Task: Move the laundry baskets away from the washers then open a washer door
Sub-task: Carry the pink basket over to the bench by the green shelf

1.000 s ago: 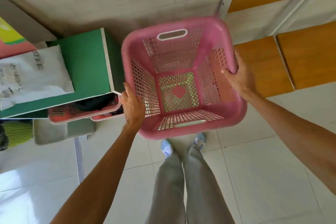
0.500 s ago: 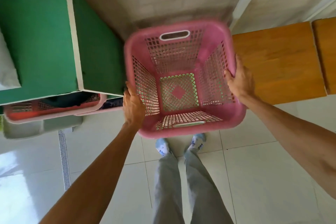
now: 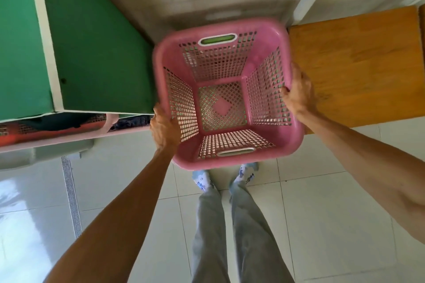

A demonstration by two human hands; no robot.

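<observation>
Pink laundry basket (image 3: 271, 37) empty, left hand (image 3: 164, 130) and right hand (image 3: 299, 94) clamped on rims, fingertips hidden.

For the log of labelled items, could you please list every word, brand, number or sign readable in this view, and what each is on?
None: no readable text shows anywhere in this view.
Pink basket, held by the left hand and right hand: plain plastic, no lettering.
Green cabinet: bare painted sides, no label.
Wooden bench: no marking.
Socks: a blue pattern, too small to tell whether it holds letters.
</observation>
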